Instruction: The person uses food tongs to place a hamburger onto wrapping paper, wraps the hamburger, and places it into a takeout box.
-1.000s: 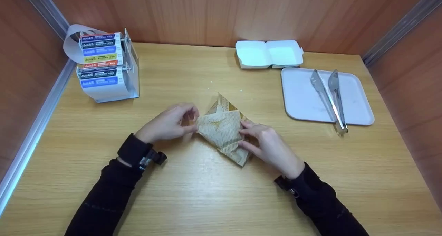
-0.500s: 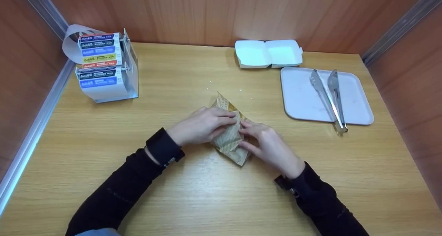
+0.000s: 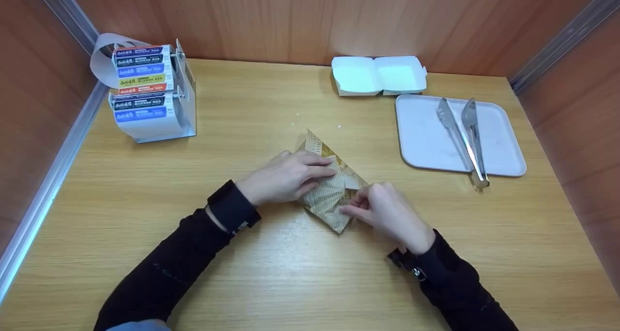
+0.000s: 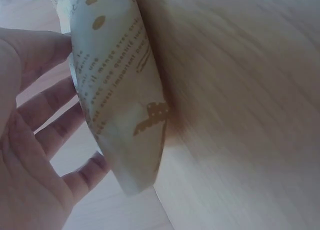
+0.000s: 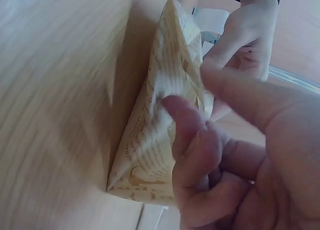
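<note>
A folded packet of printed wrapping paper (image 3: 329,200), tan with newspaper-like lettering, lies in the middle of the table in the head view. My left hand (image 3: 286,176) rests on its top from the left, fingers stretched across it; the left wrist view shows these fingers (image 4: 55,102) spread along the paper's edge. At the packet's right side, my right hand (image 3: 390,214) has its thumb on the top fold and its fingers curled against the side. In the right wrist view, the index fingertip presses into the paper's side (image 5: 150,135). The packet's contents are hidden.
An opened white takeaway box (image 3: 356,76) stands by the back wall. Right of it, metal tongs (image 3: 462,137) lie on a white tray (image 3: 421,149), handle end over the front rim. A label roll dispenser (image 3: 150,122) stands at back left. Wooden panels enclose the table.
My left hand has come from the packet's left edge onto its top. My right hand's fingers have curled in and slid toward me, and a flap on the packet's right side now stands out.
</note>
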{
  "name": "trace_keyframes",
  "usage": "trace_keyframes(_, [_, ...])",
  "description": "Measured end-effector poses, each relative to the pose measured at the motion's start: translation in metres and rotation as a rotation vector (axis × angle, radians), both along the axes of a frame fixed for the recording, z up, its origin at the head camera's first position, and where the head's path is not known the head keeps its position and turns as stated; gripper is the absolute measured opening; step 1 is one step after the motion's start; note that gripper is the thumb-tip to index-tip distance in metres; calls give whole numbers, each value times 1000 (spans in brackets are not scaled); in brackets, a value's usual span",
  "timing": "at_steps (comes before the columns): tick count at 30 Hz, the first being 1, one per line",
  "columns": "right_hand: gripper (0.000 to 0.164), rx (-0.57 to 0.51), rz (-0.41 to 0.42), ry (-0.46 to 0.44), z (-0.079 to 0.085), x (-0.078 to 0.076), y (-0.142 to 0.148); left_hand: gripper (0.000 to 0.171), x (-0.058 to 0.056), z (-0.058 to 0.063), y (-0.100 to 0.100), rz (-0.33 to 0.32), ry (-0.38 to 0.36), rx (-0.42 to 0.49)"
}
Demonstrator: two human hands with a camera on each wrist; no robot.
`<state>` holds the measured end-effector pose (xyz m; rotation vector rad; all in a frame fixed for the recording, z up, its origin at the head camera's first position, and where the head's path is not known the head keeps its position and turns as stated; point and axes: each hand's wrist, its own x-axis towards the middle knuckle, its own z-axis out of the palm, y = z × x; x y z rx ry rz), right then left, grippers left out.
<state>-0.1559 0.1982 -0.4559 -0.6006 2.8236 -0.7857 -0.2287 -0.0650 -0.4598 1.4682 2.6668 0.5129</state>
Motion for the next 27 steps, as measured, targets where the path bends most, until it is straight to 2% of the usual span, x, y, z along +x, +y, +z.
trace_keyframes(4, [24, 8, 27, 8, -2, 0, 0, 43, 0, -1, 0, 5, 0, 4])
trace_keyframes(11, [30, -7, 57, -116, -2, -2, 4, 42, 0, -3, 1, 3, 10, 9])
trace_keyframes(16, [31, 4, 57, -155, 0, -2, 5, 42, 1, -3, 1, 3, 8, 5])
trace_keyframes(19, [26, -16, 31, -52, 4, 0, 5, 42, 0, -3, 0, 0, 10, 8])
trace_keyframes(23, [10, -37, 55, 231, 6, 2, 0, 43, -1, -3, 0, -10, 20, 9])
trace_keyframes(25, [20, -18, 99, 333, 4, 1, -2, 43, -2, -3, -1, -13, 18, 17])
trace_keyframes(27, [32, 26, 149, 380, 0, 0, -4, 44, -3, -3, -1, -10, -4, 30])
